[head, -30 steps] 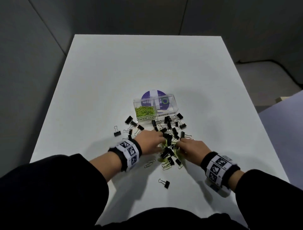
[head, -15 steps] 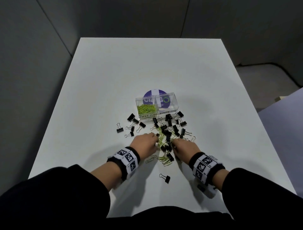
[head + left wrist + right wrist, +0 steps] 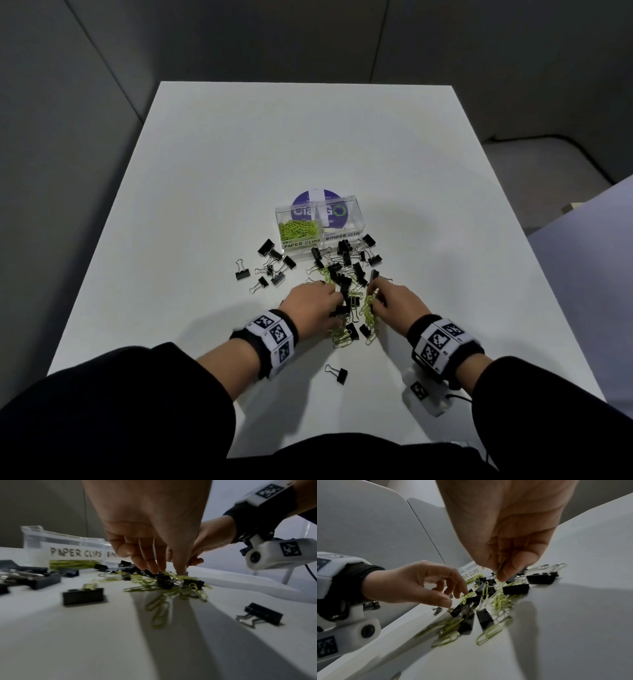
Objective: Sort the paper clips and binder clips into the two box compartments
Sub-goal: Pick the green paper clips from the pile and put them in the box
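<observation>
A clear two-part box (image 3: 356, 219) stands mid-table; its left part, labelled PAPER CLIPS, holds green paper clips (image 3: 299, 230), and its BINDER CLIPS part looks empty. In front of it lies a mixed pile of black binder clips (image 3: 346, 267) and green paper clips (image 3: 342, 335). My right hand (image 3: 501, 573) pinches a few green paper clips between thumb and fingers just above the pile; they dangle below it (image 3: 368, 310). My left hand (image 3: 164, 569) reaches down into the pile, its fingertips (image 3: 152, 568) touching clips, with a gap between thumb and fingers.
More binder clips (image 3: 270, 263) are scattered left of the box, and one lies alone (image 3: 339, 373) near my arms. The white table (image 3: 308, 137) stretches bare beyond the box. Grey panels stand behind and to the left.
My right hand has closed on green paper clips and lifted slightly off the pile. My left hand stays at the pile's left side, fingers still working in the clips.
</observation>
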### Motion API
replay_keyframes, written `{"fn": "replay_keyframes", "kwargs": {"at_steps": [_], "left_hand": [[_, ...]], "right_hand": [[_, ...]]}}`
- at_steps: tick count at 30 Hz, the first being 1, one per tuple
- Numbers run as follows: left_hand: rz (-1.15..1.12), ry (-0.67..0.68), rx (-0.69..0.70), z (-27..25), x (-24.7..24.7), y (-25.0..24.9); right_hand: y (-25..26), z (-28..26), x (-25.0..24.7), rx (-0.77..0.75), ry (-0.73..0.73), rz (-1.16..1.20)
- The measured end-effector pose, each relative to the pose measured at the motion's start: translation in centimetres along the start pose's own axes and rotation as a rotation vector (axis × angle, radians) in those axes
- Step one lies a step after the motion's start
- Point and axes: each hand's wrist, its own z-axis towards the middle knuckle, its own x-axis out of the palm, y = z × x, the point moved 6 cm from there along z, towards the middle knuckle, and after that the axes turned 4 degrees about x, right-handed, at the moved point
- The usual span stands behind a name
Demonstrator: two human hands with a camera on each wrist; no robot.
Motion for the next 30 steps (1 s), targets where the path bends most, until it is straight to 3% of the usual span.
{"fn": "replay_keyframes", "kwargs": {"at_steps": [9,15,19,24,30], "left_hand": [[-0.152,0.099,-0.118,1.1,1.5,-0.9],[-0.275,0.09,-0.126,1.2,1.3,-0.7],[-0.374,0.081,-0.146,0.8,1.5,-0.4],[-0.448,-0.06,-0.169,-0.1,-0.4,1.3],[-0.405,-0.226,-0.454,-3.4,-3.1,9.5]], "right_hand": [[-1.7,-1.2,1.2,0.042,0.081,0.07],[-3.5,-1.5,1.7,0.086,0.062,-0.101],[-4.4,-2.0,2.4,0.141,0.014,-0.064],[-2.9,-1.4,3.0,0.114,-0.02,-0.068],[-1.6,-0.2,3.0,0.098,-0.016,-0.083]]}}
